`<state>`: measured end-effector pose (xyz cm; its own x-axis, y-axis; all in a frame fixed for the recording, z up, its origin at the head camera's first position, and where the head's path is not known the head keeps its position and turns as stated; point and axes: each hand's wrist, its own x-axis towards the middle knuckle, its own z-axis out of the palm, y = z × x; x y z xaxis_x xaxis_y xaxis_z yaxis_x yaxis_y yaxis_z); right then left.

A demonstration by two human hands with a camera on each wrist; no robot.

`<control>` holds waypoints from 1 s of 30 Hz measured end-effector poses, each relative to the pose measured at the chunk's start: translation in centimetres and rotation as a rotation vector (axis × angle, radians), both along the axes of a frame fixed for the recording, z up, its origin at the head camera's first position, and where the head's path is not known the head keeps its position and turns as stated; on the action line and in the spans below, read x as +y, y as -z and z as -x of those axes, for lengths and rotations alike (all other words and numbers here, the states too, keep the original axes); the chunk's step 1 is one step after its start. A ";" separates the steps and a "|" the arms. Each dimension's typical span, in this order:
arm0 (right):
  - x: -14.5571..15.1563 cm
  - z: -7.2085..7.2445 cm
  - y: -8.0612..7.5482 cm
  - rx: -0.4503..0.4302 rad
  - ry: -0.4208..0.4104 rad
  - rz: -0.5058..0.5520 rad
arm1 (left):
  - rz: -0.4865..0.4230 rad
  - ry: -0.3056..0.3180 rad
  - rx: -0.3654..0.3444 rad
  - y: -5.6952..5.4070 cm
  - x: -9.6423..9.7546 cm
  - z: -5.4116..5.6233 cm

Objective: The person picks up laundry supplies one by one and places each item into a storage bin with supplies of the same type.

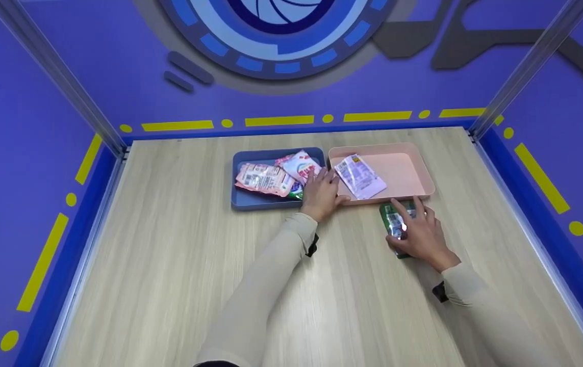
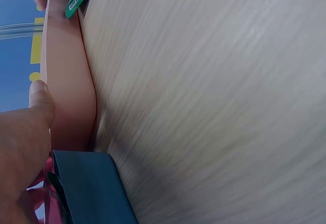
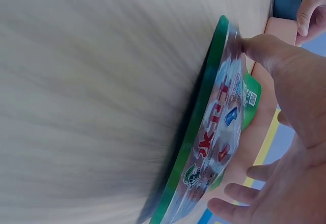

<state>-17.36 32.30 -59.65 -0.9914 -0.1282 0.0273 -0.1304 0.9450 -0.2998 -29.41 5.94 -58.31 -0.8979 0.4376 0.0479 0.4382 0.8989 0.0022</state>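
Note:
My left hand [image 1: 321, 196] lies over the right end of a blue tray [image 1: 265, 205]. Its fingers reach onto a white and pink packet [image 1: 299, 165], and its thumb extends to the near corner of a pink tray [image 1: 407, 176]. Spread fingers of my right hand [image 1: 426, 237] hover over a green-edged snack bag [image 1: 392, 221] lying on the table before the pink tray. In the right wrist view, the right thumb touches one end of this bag [image 3: 216, 127], while the other fingers stay apart from it. A lilac packet [image 1: 360, 177] sits in the pink tray.
The two trays stand side by side near the back of the wooden table [image 1: 194, 275]. A pink pouch with a label [image 1: 263, 178] and a green packet [image 1: 296, 191] share the blue tray. Blue-purple walls [image 1: 118, 76] with metal corner posts enclose the table.

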 end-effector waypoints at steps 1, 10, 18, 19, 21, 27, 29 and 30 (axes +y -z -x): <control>0.0 0.0 0.0 -0.003 0.002 0.001 | -0.001 0.001 0.003 0.0 0.0 0.0; 0.1 -0.5 -0.1 -0.042 0.034 0.014 | -0.005 0.000 0.000 0.1 0.0 0.1; 0.2 -0.7 0.1 -0.094 0.085 0.017 | 0.001 0.008 0.008 0.0 -0.1 0.0; 0.1 -0.7 0.1 -0.103 0.092 0.017 | 0.003 0.008 0.006 0.0 -0.1 0.0; 0.1 -0.7 0.1 -0.118 0.105 0.015 | 0.006 0.007 0.001 0.0 -0.1 0.0; 0.2 -0.8 0.1 -0.137 0.123 0.006 | 0.009 0.005 -0.007 0.0 0.0 0.1; 0.2 -0.9 0.1 -0.141 0.125 0.007 | 0.010 0.004 -0.008 0.1 0.0 0.1; 0.2 -0.9 0.1 -0.141 0.126 0.006 | 0.008 0.004 -0.008 0.1 0.0 0.0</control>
<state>-16.44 32.54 -59.77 -0.9936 -0.0033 -0.1130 0.0324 0.9493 -0.3126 -29.45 5.94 -58.36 -0.8966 0.4414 0.0369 0.4416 0.8972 -0.0018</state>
